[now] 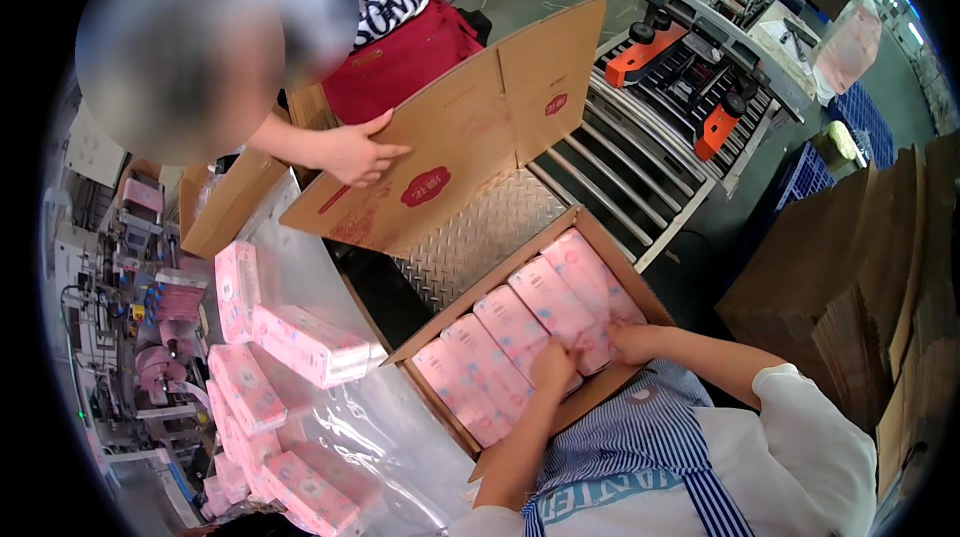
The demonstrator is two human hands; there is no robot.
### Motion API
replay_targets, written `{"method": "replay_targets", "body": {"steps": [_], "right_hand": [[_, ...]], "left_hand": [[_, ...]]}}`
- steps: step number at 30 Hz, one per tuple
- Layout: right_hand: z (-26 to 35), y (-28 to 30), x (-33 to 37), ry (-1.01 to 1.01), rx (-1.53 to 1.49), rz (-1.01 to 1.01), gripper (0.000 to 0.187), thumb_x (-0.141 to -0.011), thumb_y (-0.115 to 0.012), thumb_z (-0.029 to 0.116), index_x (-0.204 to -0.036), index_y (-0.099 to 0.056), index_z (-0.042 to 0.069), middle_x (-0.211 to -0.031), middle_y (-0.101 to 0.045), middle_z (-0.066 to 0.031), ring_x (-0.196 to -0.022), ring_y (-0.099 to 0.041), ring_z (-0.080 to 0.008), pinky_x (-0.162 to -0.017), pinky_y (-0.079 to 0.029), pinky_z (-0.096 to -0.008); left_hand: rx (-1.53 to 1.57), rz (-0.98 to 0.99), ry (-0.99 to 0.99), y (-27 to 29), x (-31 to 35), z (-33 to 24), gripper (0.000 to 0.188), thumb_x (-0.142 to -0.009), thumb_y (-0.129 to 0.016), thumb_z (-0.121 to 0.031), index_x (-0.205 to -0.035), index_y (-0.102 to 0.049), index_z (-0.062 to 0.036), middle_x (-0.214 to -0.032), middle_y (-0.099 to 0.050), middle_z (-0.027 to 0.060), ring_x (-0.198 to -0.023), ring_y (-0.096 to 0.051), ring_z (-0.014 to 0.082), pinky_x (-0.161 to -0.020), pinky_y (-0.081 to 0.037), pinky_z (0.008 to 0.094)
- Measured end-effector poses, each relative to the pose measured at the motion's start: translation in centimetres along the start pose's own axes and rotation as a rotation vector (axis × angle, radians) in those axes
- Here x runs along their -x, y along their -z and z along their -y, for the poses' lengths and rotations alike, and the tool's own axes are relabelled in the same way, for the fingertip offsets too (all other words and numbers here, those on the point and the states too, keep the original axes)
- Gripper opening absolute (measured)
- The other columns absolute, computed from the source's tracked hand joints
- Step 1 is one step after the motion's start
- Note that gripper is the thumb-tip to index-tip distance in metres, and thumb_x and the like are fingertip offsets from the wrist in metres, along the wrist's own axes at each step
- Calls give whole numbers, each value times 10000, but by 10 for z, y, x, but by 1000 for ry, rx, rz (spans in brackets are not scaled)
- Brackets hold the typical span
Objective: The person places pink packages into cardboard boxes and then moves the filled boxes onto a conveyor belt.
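An open cardboard box (652, 289) stands right in front of me, holding a row of pink plastic-wrapped packs (508, 322) set side by side. Both my hands reach into its near right part. My left hand (553, 365) has its fingers curled down at the near end of a pack. Beside it, my right hand (632, 341) bends its fingers against the rightmost pink pack (590, 272). Together they seem to grip the near end of that pack; the fingertips are partly hidden between the packs.
Across from me a co-worker's hand (355, 152) touches a large cardboard sheet or carton (470, 127) standing on edge. Loose pink packs (310, 342) lie on the shiny table (390, 437) at left. A roller conveyor (620, 172) leads to an orange-and-black machine (690, 77). Flat cardboard (810, 287) is stacked at right.
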State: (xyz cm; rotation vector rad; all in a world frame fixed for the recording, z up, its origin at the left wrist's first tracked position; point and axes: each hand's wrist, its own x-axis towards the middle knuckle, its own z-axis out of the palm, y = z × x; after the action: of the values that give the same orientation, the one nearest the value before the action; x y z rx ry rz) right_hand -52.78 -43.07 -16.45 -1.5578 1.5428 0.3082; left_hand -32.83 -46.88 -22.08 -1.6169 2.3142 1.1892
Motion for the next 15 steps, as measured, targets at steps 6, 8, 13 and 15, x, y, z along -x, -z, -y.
{"method": "replay_targets", "body": {"steps": [6,8,13,15], "right_hand": [[-2,106,37,-227,-5,-763,318,-787,-573,236,-1064,-580,78,-844,-626,-118,-756,-625,-303,-622,-484,-432],[-49,110,5,-146,-220,-390,243,-815,-517,217,-981,-573,49,-822,-663,-180,-778,-649,-356,-649,-501,-480],[-108,188,-13,6,-218,-529,226,-791,-545,212,-975,-539,80,-779,-646,-175,-745,-634,-353,-603,-487,-468],[-128,214,-11,-4,-193,-615,251,-778,-544,187,-997,-519,66,-749,-645,-166,-715,-634,-347,-592,-479,-464]], "left_hand": [[107,-352,266,75,-28,50,217,-781,-596,-251,-871,-632,-56,-809,-654,173,-801,-628,370,-697,-495,451],[107,-542,138,95,-25,53,180,-766,-602,-199,-836,-626,-35,-778,-644,175,-728,-620,362,-669,-493,431],[-297,-705,527,115,9,71,434,-788,-624,-228,-1121,-538,36,-1169,-517,248,-1048,-506,385,-906,-424,438],[-503,-854,630,93,13,102,588,-798,-629,-341,-1207,-475,51,-992,-558,199,-858,-544,363,-759,-450,431]]}}
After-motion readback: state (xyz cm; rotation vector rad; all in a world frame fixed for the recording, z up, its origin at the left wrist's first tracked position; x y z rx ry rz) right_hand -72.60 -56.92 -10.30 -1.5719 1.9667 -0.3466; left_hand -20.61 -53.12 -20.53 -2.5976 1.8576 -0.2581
